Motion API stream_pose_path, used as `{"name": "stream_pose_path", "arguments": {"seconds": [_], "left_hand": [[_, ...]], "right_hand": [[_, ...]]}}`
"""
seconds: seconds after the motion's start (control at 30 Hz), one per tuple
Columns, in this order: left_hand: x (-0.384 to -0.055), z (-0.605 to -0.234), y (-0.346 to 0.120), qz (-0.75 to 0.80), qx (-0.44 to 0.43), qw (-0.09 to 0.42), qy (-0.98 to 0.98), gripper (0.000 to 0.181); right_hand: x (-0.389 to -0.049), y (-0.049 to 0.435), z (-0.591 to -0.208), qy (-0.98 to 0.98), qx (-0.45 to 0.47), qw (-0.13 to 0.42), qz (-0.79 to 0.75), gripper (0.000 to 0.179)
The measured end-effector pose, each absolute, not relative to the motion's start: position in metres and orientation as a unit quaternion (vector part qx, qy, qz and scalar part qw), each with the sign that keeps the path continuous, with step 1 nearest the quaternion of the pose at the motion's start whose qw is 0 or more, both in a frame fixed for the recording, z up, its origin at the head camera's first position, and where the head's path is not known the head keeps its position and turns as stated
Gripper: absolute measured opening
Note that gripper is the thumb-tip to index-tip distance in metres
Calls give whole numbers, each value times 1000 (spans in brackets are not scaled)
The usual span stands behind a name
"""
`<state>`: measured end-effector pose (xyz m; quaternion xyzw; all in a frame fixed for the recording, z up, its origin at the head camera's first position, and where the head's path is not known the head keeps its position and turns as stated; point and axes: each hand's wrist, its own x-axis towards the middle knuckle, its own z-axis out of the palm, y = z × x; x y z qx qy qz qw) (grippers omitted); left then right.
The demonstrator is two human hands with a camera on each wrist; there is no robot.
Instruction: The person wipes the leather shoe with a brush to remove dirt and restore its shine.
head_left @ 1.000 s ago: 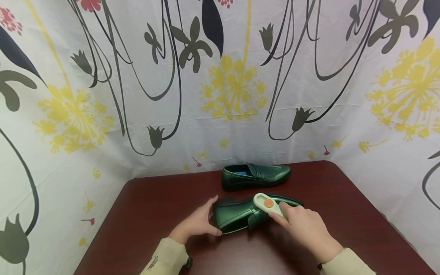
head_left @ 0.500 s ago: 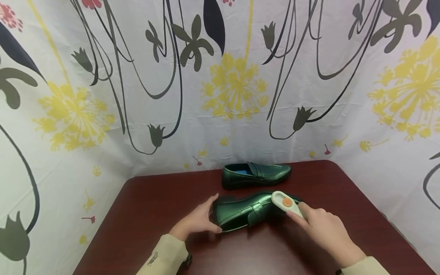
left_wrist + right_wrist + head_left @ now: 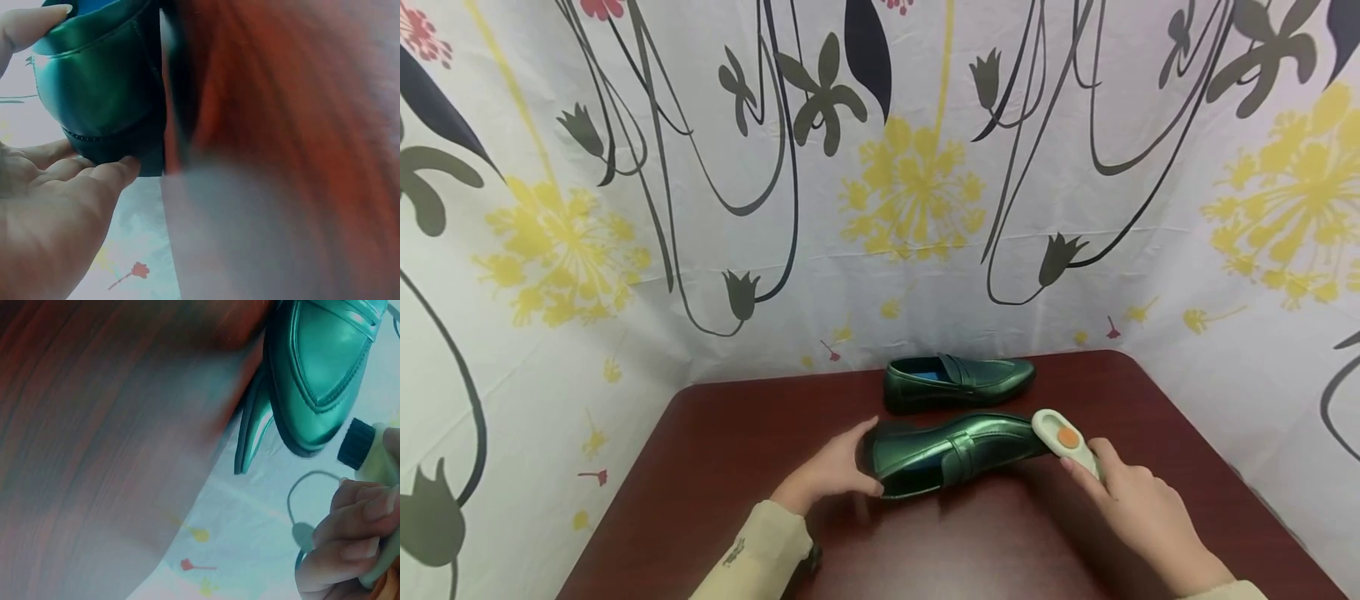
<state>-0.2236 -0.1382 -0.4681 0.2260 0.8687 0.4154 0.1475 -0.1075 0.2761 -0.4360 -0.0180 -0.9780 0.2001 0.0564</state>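
Note:
A shiny green loafer (image 3: 992, 437) is tilted above the table, toe to the right. My left hand (image 3: 829, 473) grips its heel; in the left wrist view the thumb lies at the collar and the fingers curl under the heel (image 3: 106, 87). My right hand (image 3: 1150, 512) holds a small pale brush (image 3: 1066, 440) with an orange button, its head right at the toe tip. Dark short bristles (image 3: 357, 445) face the toe (image 3: 322, 381) in the right wrist view, a small gap showing between them. A matching loafer (image 3: 1000, 382) stands behind.
The dark red-brown table (image 3: 760, 425) has rounded far corners. White fabric (image 3: 700, 250) printed with flowers hangs close behind and at both sides. The second loafer stands near the table's back edge.
My right hand has moved the brush rightward along the loafer, from near the strap to the toe tip. The left hand keeps its grip on the heel, and the loafer has risen slightly.

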Motion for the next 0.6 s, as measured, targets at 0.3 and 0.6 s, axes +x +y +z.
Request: {"name": "stream_pose_path", "arguments": {"seconds": [0.3, 0.6], "left_hand": [[-242, -456, -132, 488, 196, 191, 829, 90], [-257, -455, -130, 544, 130, 248, 791, 67]], "right_hand": [[-113, 301, -438, -970, -64, 42, 232, 69], [-126, 318, -454, -966, -77, 36, 246, 62]]}}
